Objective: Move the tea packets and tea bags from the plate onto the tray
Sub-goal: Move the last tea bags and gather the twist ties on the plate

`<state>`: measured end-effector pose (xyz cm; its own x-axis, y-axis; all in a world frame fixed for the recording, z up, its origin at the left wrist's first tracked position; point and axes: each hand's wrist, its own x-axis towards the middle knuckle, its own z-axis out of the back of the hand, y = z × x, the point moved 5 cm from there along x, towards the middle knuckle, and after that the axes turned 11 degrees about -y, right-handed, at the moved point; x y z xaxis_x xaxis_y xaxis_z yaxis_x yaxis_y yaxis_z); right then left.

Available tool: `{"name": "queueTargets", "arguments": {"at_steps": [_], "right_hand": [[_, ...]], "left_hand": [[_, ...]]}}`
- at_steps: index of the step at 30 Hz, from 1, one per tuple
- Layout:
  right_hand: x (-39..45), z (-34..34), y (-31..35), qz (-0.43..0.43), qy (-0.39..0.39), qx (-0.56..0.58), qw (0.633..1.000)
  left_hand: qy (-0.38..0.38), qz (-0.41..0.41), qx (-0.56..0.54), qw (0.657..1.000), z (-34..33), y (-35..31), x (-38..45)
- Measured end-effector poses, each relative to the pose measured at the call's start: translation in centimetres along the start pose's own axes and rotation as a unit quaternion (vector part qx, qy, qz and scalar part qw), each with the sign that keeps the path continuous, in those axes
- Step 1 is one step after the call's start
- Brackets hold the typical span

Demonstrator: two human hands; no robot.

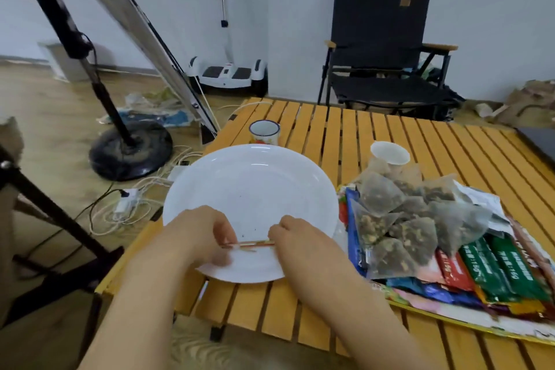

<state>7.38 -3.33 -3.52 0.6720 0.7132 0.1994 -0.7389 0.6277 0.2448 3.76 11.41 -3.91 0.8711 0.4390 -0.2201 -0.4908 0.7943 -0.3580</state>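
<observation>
Slatted wooden worktop (375,135) stood in room with black folding chair (387,48) and fan stand (129,147) behind. White plate (255,189) lay at worktop's left edge. Left hand (198,234) and right hand (295,237) each pinched one end of thin tea packet (252,245) over plate's near rim. Tray (450,314) to right held pyramid tea bags (414,213) heaped on flat packets (492,273). Mug (264,131) and paper cup (389,153) stood beyond.

The tray (450,314) ran off the right edge under piled tea packets (492,273), the thin packet (247,245) between both hands was edge-on and unreadable, and the left hand (198,237) was motion-blurred.
</observation>
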Motion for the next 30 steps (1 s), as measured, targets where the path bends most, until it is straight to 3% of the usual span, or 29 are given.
{"name": "queueTargets", "arguments": {"at_steps": [7,11,16,21,27,30], "right_hand": [[1.2,-1.3,-1.6,-0.074,-0.009,0.013,0.997],[1.4,-1.6,-2.3,-0.102,-0.015,0.053,0.993],[1.1,1.2,-2.6,-0.113,-0.072,0.087,0.987],[-1.2,8.1,-5.0,-0.186,-0.122,0.228,0.948],[-5.8,15.7,-10.2,-0.236,-0.160,0.304,0.909],[-8.9,17.9,-13.2,-0.284,-0.186,0.381,0.860]], "left_hand": [[0.026,-0.015,-0.004,1.000,-0.6,-0.5,1.3],[-0.019,-0.037,-0.028,0.999,0.4,-0.4,1.7],[-0.112,-0.103,-0.146,0.977,3.0,-0.8,0.7],[-0.172,-0.218,-0.266,0.923,5.2,-5.1,-1.3],[-0.232,-0.309,-0.348,0.854,4.8,-13.1,-4.7],[-0.210,-0.277,-0.378,0.858,2.4,-16.0,-3.0]]}}
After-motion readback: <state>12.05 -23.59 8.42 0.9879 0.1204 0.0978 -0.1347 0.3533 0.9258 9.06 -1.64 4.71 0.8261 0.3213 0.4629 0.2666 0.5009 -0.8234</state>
